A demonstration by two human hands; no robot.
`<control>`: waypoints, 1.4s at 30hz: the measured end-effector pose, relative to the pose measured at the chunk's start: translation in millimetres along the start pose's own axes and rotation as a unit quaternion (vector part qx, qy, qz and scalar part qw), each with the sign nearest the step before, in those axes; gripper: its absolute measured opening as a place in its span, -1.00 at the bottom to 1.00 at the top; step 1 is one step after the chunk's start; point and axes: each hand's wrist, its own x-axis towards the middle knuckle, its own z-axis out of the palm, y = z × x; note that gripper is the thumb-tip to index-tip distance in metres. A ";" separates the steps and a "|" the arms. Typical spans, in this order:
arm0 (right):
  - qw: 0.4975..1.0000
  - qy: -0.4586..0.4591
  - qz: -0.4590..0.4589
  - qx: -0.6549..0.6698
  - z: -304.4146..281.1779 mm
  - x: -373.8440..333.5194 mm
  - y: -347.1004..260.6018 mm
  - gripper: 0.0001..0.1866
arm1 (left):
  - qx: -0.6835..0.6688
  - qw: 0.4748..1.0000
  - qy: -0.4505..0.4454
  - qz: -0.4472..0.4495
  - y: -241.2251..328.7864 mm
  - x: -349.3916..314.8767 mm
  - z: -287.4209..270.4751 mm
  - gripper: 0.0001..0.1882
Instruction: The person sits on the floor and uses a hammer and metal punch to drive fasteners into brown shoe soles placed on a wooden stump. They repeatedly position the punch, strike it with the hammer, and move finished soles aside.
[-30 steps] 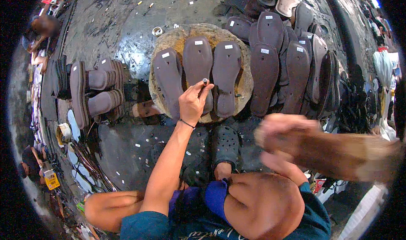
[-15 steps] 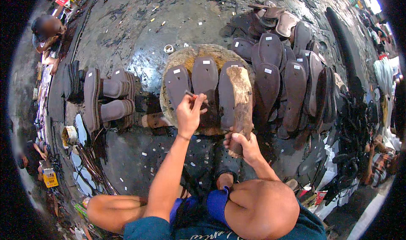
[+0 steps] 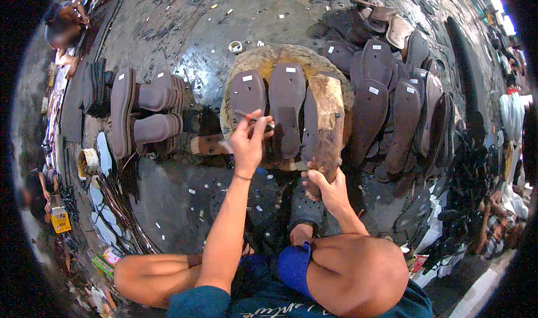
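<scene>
Apparently at the step of placing a tool for punching brown sandal soles (image 3: 287, 93), laid side by side on a round tan block (image 3: 322, 60). Pinches a short punch-like rod (image 3: 249, 116) slantwise in the left hand (image 3: 248, 147), around the left and middle soles; clasps a wooden club (image 3: 328, 121) in the right hand (image 3: 330, 189), over the right sole. Seems to call for setting the rod upright before any blow. Among containers, shows an open round tub (image 3: 93, 160) at near left, with contents too dark to tell; beyond the block, a small white ring-shaped dish (image 3: 235, 51), too small to judge inside.
</scene>
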 end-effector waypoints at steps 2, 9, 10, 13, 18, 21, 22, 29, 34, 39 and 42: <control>1.000 0.020 0.003 -0.024 1.2 -6.7 -1.9 -0.66 | 0.105 0.995 0.003 0.005 -8.1 8.6 3.8 -0.72; 0.995 0.013 0.000 -0.099 -14.1 -21.2 -10.9 -0.57 | 0.111 0.993 -0.001 0.032 -11.9 8.2 12.3 -0.79; 0.996 0.009 0.010 -0.092 -10.7 -24.1 -23.4 -0.56 | 0.130 0.990 0.001 0.051 -14.0 8.4 14.0 -0.79; 0.996 -0.007 -0.027 -0.080 -5.0 -29.6 -55.3 -0.53 | 0.201 0.973 0.013 0.111 -17.4 5.8 17.9 -0.78; 0.944 -0.095 -0.316 0.013 15.0 -32.4 -128.0 -0.47 | 0.289 0.938 0.035 0.189 -21.1 -2.1 13.2 -0.78; 0.856 -0.177 -0.469 0.126 18.2 -13.7 -135.5 -0.50 | 0.301 0.925 0.034 0.230 -28.4 -3.6 14.2 -0.80; 0.918 -0.158 -0.362 -0.032 0.8 -7.6 -116.5 -0.49 | 0.306 0.920 0.034 0.244 -26.8 -2.5 13.4 -0.81; 0.978 -0.155 0.115 -0.075 -31.4 14.0 -4.3 -0.62 | 0.387 0.903 -0.035 0.181 -20.6 -4.5 15.6 -0.79; 0.983 -0.128 0.122 -0.045 -24.9 13.4 4.5 -0.67 | 0.290 0.953 0.015 0.083 -24.6 8.3 -1.7 -0.71; 0.985 -0.101 0.139 0.001 -29.9 11.5 2.5 -0.64 | -0.154 0.980 0.063 -0.108 -5.6 13.7 -4.9 -0.72; 0.987 -0.120 0.101 -0.030 -22.5 9.0 -2.4 -0.62 | -0.056 0.995 0.074 -0.046 11.0 -10.0 -14.5 -0.76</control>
